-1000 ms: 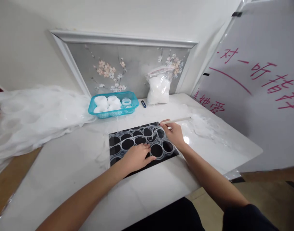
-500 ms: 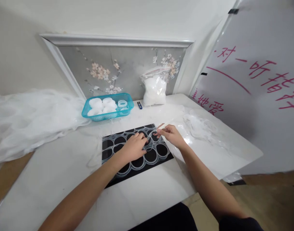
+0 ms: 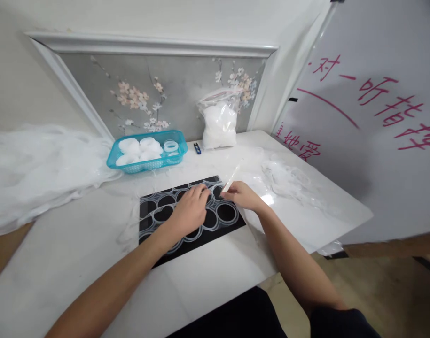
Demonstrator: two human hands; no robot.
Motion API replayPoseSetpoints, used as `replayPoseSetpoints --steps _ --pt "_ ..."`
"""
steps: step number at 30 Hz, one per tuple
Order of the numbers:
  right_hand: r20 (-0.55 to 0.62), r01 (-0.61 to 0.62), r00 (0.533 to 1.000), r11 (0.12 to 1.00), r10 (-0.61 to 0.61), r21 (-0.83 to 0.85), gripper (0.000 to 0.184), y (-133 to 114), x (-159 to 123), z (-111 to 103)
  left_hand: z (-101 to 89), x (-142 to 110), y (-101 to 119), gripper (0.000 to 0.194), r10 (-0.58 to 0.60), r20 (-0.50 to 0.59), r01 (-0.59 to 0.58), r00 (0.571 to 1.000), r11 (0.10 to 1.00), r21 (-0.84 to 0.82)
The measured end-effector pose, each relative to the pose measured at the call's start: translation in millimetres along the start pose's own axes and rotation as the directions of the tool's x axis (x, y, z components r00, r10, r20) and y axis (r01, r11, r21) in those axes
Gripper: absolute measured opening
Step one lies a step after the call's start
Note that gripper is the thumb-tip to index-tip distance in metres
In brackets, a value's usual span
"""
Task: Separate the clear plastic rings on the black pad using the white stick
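A black mat [image 3: 232,224] lies on the white table [image 3: 77,249], covered by sheer white fabric [image 3: 158,213] with ring patterns. My left hand [image 3: 188,212] presses flat on the fabric over the mat, fingers spread toward the far edge. My right hand [image 3: 241,195] rests at the mat's far right corner and grips a thin white stick [image 3: 232,178] that points up and away to the right. The two hands are close together, almost touching.
A teal basket [image 3: 146,152] with white rolls stands at the back, beside a small blue clipper [image 3: 197,148] and a clear bag of white material [image 3: 218,124]. Loose white fabric [image 3: 38,169] piles at the left. A whiteboard [image 3: 370,117] with red writing leans at right.
My right hand swung the stick from lying flat toward the right to pointing up and away. My left hand slid forward on the fabric toward the right hand. The view shifted rightward.
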State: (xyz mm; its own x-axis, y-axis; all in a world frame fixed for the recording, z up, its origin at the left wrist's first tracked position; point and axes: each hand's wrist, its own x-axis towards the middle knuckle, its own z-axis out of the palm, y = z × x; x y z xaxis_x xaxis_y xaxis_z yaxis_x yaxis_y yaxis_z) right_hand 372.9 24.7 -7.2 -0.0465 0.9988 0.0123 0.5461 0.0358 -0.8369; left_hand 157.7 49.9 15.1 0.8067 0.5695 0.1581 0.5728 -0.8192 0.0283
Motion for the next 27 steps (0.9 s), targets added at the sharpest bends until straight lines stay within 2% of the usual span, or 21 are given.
replayPoseSetpoints --steps 2,4,9,18,24,27 --pt "0.003 0.005 1.000 0.995 -0.005 -0.096 0.021 -1 1 4 6.5 -3 14 0.044 0.119 -0.022 -0.119 0.993 0.993 0.004" --pt "-0.007 0.001 1.000 0.990 -0.002 -0.141 0.025 -2 2 7 15.8 -7 23 0.041 0.180 0.014 -0.180 0.984 0.983 0.039" --pt "0.006 0.001 1.000 0.995 -0.001 -0.102 0.030 3 5 10 32.6 -10 23 0.048 0.154 0.104 -0.161 0.983 0.985 0.064" --pt "0.007 0.002 1.000 0.995 -0.001 -0.102 0.030 10 5 13 31.0 -9 21 0.051 0.143 0.170 -0.152 0.975 0.988 0.039" --pt "-0.063 -0.045 0.997 0.982 0.034 -0.181 0.025 6 1 15 34.7 -13 20 0.047 0.139 0.131 -0.141 0.982 0.990 0.007" --pt "-0.090 -0.046 0.996 0.979 0.028 -0.201 0.029 6 -3 14 36.0 -14 21 0.046 0.152 0.100 -0.155 0.983 0.988 0.019"
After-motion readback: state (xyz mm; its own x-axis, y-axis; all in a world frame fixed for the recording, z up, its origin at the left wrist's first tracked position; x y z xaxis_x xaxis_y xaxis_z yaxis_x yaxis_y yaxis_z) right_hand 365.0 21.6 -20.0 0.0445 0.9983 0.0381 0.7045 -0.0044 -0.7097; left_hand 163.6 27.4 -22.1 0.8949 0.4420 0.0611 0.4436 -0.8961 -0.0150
